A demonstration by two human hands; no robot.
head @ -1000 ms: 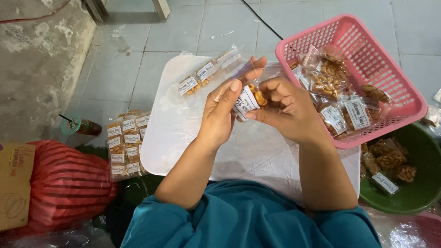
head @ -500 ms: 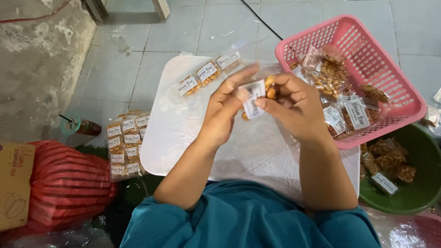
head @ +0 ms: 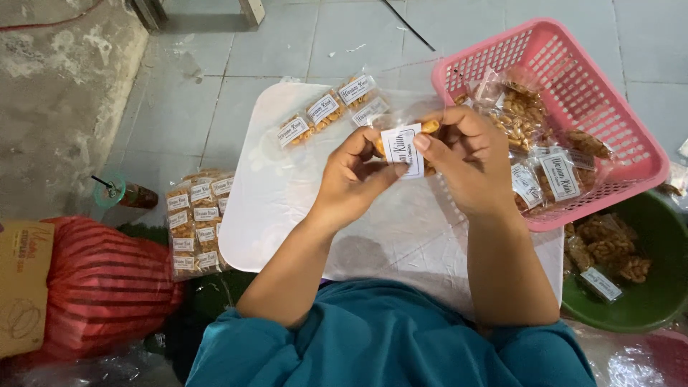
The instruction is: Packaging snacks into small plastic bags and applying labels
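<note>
Head view: your left hand (head: 356, 175) and right hand (head: 466, 161) pinch one labelled snack packet (head: 403, 149) over the white board (head: 287, 215), probably label-up for checking; pink basket (head: 609, 122) within reach.

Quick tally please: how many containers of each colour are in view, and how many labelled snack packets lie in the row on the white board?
Pink plastic lattice basket: 1
Green round plastic basin: 1
Clear labelled snack packets in the row on the white board: 4
Clear labelled snack packet held between left hand and right hand: 1
Total: 7
</note>
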